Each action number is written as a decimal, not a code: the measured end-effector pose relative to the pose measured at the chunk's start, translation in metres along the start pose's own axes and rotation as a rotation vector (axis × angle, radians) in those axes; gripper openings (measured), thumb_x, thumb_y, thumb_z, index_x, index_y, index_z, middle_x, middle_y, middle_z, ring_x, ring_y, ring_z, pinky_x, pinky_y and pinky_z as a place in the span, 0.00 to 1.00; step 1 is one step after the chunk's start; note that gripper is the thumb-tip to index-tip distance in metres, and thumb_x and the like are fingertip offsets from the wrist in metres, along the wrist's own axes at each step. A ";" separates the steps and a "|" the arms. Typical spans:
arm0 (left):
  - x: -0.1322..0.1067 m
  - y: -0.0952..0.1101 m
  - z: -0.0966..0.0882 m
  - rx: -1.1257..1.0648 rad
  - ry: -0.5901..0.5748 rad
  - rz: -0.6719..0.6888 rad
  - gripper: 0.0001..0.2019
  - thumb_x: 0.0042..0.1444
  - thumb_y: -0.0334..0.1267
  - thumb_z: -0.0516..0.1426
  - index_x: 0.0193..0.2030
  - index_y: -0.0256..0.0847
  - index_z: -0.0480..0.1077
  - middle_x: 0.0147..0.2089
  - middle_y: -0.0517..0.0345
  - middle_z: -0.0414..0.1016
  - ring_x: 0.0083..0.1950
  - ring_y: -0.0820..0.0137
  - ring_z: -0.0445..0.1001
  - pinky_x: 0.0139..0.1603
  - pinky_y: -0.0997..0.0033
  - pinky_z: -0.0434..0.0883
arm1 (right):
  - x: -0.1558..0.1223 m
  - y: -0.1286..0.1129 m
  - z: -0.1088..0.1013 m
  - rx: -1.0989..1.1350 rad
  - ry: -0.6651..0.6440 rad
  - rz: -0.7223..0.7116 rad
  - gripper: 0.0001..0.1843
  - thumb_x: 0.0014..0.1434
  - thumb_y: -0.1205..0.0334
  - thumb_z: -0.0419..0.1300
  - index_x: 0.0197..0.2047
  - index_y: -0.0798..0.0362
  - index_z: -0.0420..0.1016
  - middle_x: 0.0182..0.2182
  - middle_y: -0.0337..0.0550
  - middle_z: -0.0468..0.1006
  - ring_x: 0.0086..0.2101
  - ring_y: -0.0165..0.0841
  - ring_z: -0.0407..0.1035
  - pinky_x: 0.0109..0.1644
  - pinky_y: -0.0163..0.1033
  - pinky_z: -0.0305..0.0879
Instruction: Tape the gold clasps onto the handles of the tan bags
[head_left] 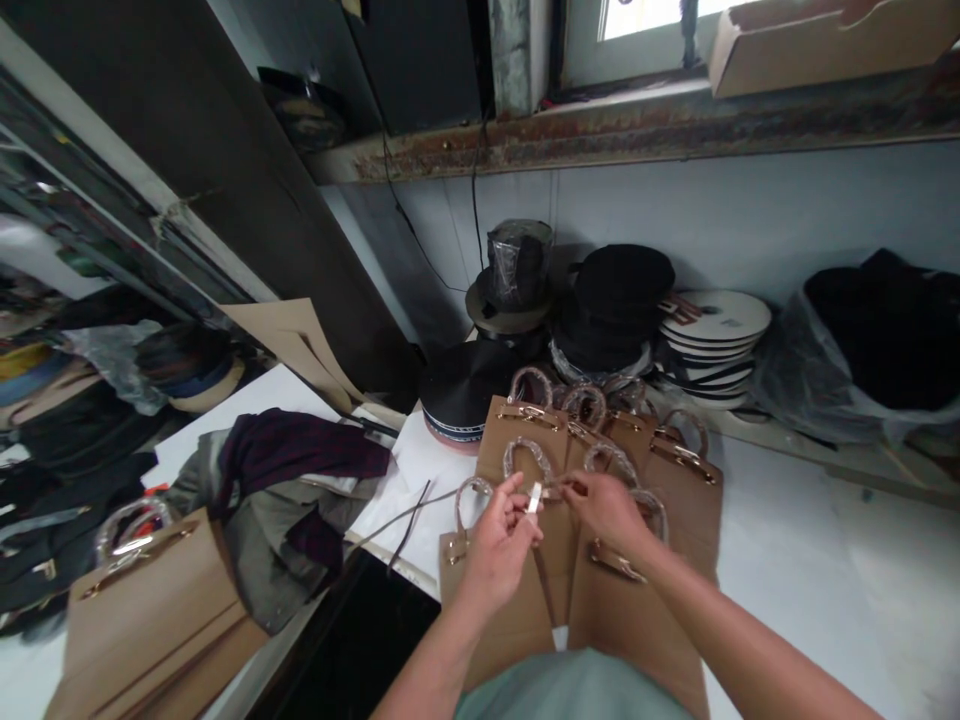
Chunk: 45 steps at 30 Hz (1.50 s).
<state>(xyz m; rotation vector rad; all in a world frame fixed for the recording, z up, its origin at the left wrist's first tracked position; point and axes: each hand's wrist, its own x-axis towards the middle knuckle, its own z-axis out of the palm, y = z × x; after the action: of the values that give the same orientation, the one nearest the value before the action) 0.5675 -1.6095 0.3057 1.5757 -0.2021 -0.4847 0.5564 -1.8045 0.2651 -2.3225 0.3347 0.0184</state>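
My left hand (504, 545) pinches a small, flat, shiny pale piece (535, 497) between thumb and fingers. Close by on the right, my right hand (609, 510) has its fingertips closed on what looks like a thin brown strap (561, 488); its exact shape is hard to make out. Beneath both hands stand several brown handbags (517, 600) with gold-coloured clasps. Their rounded handles (527, 455) are wrapped in clear plastic. A narrow brown cord (405, 517) runs leftward from behind my left hand across the table edge.
Black rolls of webbing (469, 385) and a stack of white-sided reels (716, 335) line the back wall. Another brown handbag (150, 620) stands at left beside crumpled dark clothing (277, 490). On the ledge above lies a cardboard box (825, 45). White sheeting (810, 560) covers the table.
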 end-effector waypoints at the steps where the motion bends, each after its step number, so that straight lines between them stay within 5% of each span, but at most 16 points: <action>1: 0.001 0.000 0.001 0.027 -0.001 0.003 0.28 0.61 0.36 0.57 0.68 0.40 0.58 0.49 0.51 0.73 0.38 0.72 0.74 0.43 0.67 0.74 | -0.004 -0.001 -0.011 0.165 0.010 0.000 0.17 0.64 0.52 0.55 0.46 0.50 0.82 0.36 0.44 0.86 0.35 0.36 0.78 0.39 0.37 0.69; 4: 0.004 -0.001 0.005 0.130 -0.016 0.042 0.30 0.61 0.33 0.56 0.70 0.42 0.57 0.48 0.52 0.75 0.41 0.69 0.74 0.47 0.66 0.73 | -0.015 -0.009 -0.033 0.482 -0.080 -0.070 0.19 0.63 0.49 0.58 0.50 0.50 0.80 0.34 0.41 0.84 0.33 0.35 0.75 0.37 0.37 0.68; 11: 0.012 -0.003 0.009 0.321 0.008 0.106 0.30 0.59 0.32 0.57 0.69 0.47 0.62 0.48 0.52 0.81 0.43 0.66 0.76 0.49 0.63 0.72 | -0.015 -0.018 -0.024 0.408 -0.054 -0.257 0.09 0.61 0.58 0.60 0.34 0.51 0.80 0.31 0.39 0.81 0.35 0.33 0.73 0.41 0.36 0.64; 17: 0.027 -0.012 0.005 0.314 0.010 0.074 0.12 0.58 0.35 0.58 0.46 0.44 0.80 0.43 0.52 0.83 0.42 0.63 0.78 0.46 0.65 0.73 | -0.015 -0.024 -0.018 0.339 -0.058 -0.293 0.08 0.58 0.64 0.57 0.28 0.51 0.73 0.27 0.36 0.76 0.31 0.31 0.69 0.38 0.35 0.62; 23: 0.042 -0.010 0.002 0.206 -0.031 -0.042 0.09 0.59 0.43 0.58 0.37 0.41 0.78 0.25 0.61 0.75 0.24 0.72 0.71 0.26 0.73 0.64 | 0.001 -0.025 -0.016 0.445 -0.108 -0.180 0.08 0.57 0.62 0.58 0.28 0.52 0.73 0.25 0.34 0.72 0.29 0.30 0.65 0.34 0.34 0.59; 27: 0.058 -0.015 0.005 -0.064 -0.017 -0.166 0.10 0.57 0.46 0.60 0.35 0.41 0.73 0.15 0.68 0.65 0.16 0.76 0.62 0.20 0.77 0.56 | 0.015 -0.031 -0.021 0.527 -0.165 -0.115 0.10 0.57 0.56 0.60 0.28 0.52 0.74 0.23 0.34 0.71 0.27 0.29 0.63 0.33 0.33 0.58; 31: 0.081 -0.035 -0.001 -0.286 0.130 -0.295 0.12 0.51 0.47 0.63 0.32 0.41 0.69 0.16 0.69 0.65 0.14 0.79 0.58 0.16 0.78 0.50 | 0.035 -0.031 -0.030 0.739 -0.145 -0.034 0.14 0.57 0.49 0.63 0.30 0.52 0.74 0.24 0.37 0.75 0.28 0.31 0.68 0.35 0.35 0.63; 37: 0.097 -0.069 -0.012 -0.326 0.111 -0.356 0.14 0.48 0.47 0.63 0.32 0.40 0.68 0.26 0.63 0.75 0.16 0.79 0.63 0.14 0.80 0.56 | 0.088 0.024 -0.012 0.870 0.250 0.334 0.25 0.42 0.42 0.71 0.35 0.54 0.77 0.27 0.39 0.76 0.26 0.32 0.71 0.28 0.35 0.64; 41: 0.100 -0.081 -0.011 -0.329 0.085 -0.340 0.14 0.51 0.49 0.63 0.33 0.40 0.68 0.28 0.61 0.77 0.16 0.80 0.63 0.14 0.80 0.57 | 0.104 0.053 0.005 0.736 0.241 0.395 0.26 0.46 0.41 0.67 0.40 0.55 0.77 0.32 0.41 0.79 0.22 0.31 0.72 0.24 0.34 0.63; 45: 0.105 -0.087 -0.012 -0.332 0.071 -0.338 0.17 0.51 0.52 0.64 0.33 0.40 0.69 0.28 0.62 0.77 0.15 0.80 0.63 0.14 0.80 0.56 | 0.109 0.058 0.007 0.617 0.194 0.392 0.26 0.50 0.40 0.64 0.41 0.53 0.76 0.33 0.41 0.81 0.19 0.30 0.71 0.20 0.33 0.60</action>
<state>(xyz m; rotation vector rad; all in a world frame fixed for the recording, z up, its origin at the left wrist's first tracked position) 0.6517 -1.6357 0.2012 1.2994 0.1953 -0.6857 0.6480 -1.8634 0.2069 -1.6254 0.7721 -0.1036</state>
